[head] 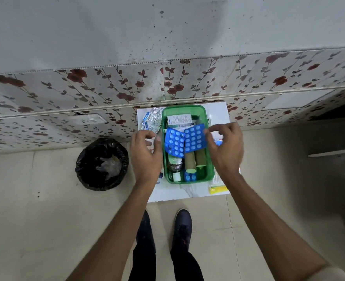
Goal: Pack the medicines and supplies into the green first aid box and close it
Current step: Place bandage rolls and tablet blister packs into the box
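Note:
The green first aid box [184, 107] stands open on a small white table [187, 194]. Inside it lie a white medicine carton [179, 119], two brown rolls [194, 159], a small white bottle [176, 176] and other items. Two blue blister packs [174, 144] [194, 138] rest across the top of the contents. My right hand [225, 147] pinches the upper right corner of the right-hand blue pack. My left hand [146, 153] hovers beside the box's left wall, fingers curled apart and holding nothing. Silver blister strips [152, 120] lie left of the box.
A yellow packet [218, 188] lies on the table's front right corner. A bin lined with a black bag [102, 164] stands on the floor to the left. A floral tiled wall [106, 92] runs right behind the table. My shoes [182, 224] are just in front of it.

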